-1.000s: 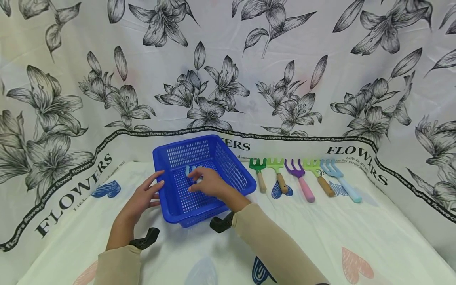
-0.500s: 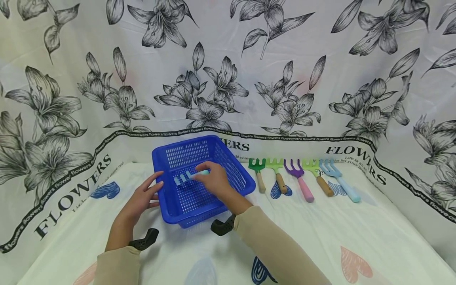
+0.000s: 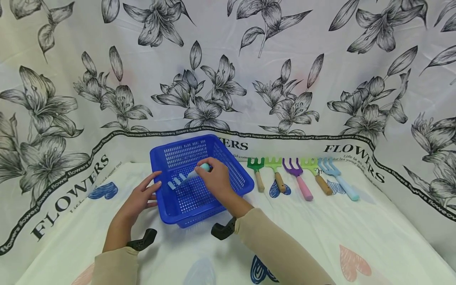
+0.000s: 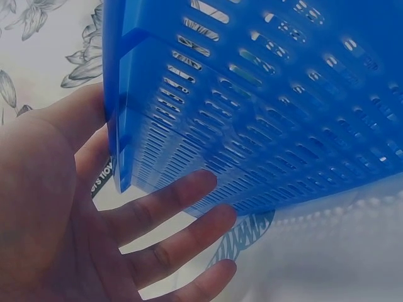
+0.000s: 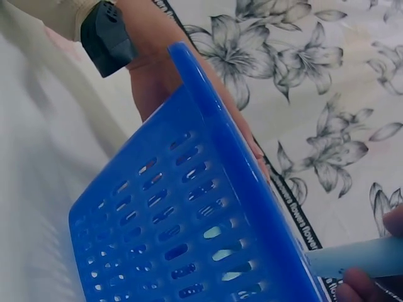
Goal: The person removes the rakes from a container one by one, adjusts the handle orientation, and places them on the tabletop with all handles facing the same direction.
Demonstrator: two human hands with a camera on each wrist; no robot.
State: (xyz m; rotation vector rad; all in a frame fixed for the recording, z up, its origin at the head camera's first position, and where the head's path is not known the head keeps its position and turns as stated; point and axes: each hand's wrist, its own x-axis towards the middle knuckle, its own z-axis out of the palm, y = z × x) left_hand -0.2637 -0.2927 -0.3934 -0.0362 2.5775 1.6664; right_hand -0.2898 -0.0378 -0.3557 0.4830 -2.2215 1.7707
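A blue plastic basket (image 3: 233,167) with slotted walls sits left of centre in the head view, tilted slightly. My left hand (image 3: 141,196) grips its left rim, some fingers reaching over the edge; in the left wrist view the others spread along the outer wall (image 4: 264,151). Over the basket's inside, my right hand (image 3: 218,180) pinches the handle end of a light blue hand rake (image 3: 182,180). Its tines point left, inside the basket. In the right wrist view the rake's pale handle (image 5: 352,257) shows between fingertips, beyond the rim; the rest is partly hidden by the slotted wall.
Right of the basket lies a row of hand rakes: dark green (image 3: 259,174), lime (image 3: 278,176), purple with a pink handle (image 3: 299,180), another lime (image 3: 322,182) and light blue (image 3: 342,182). A floral cloth (image 3: 285,87) hangs behind.
The right hand has drawn the light blue rake into view inside the basket, its handle raised and its tines now to the left. The left hand stays on the rim.
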